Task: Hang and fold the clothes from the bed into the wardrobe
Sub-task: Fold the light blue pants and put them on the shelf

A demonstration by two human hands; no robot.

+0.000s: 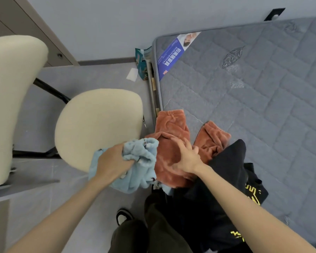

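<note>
My left hand [113, 161] grips a bunched light-blue fleece garment [140, 161], lifted over the front edge of a chair seat beside the bed. My right hand [186, 156] rests with spread fingers on rust-orange fleece trousers [171, 132] lying at the near left edge of the grey quilted mattress [254, 92]. A black garment with yellow print [232, 172] lies crumpled to the right of the orange one, partly under my right forearm. No wardrobe shows in the head view.
A cream swivel chair [98, 125] stands just left of the bed, its backrest [11, 99] further left. A teal packet [143, 63] and a white paper scrap [132, 74] lie on the grey floor by the mattress corner. My dark trousers and a shoe [123, 216] show below.
</note>
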